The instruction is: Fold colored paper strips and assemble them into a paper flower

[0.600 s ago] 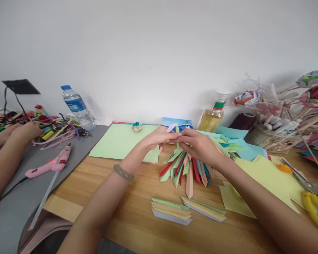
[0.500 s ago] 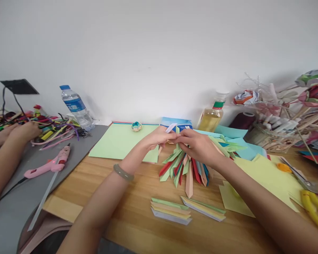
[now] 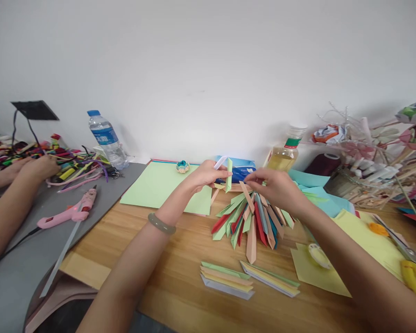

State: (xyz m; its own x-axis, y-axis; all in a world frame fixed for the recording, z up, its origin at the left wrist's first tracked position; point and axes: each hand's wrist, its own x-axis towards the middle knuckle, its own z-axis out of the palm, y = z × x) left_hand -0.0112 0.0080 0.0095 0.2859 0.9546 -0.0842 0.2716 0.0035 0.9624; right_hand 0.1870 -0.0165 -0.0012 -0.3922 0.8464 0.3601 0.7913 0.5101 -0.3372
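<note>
My left hand (image 3: 204, 176) is closed, pinching folded paper pieces, a light green one (image 3: 229, 175) and a white one (image 3: 220, 163), above the wooden table (image 3: 180, 249). My right hand (image 3: 275, 187) is closed on a folded peach strip (image 3: 247, 196) that slants down to the left. Both hands hover over a fan-shaped pile of folded coloured paper pieces (image 3: 251, 222) in green, red, blue and peach. A greenish bangle (image 3: 162, 225) sits on my left wrist.
Two flat stacks of folded strips (image 3: 229, 280) lie near the front. Green paper sheet (image 3: 159, 187), blue tissue pack (image 3: 241, 169), oil bottle (image 3: 284, 155), water bottle (image 3: 107, 138), pink glue gun (image 3: 72, 210), tape roll (image 3: 319, 254), yellow scissors (image 3: 414, 277). Another person's hand (image 3: 38, 167) works at left.
My hands have drawn apart: the right one pulled a peach strip away to the right, the left one keeps the green and white pieces. The view shifted slightly.
</note>
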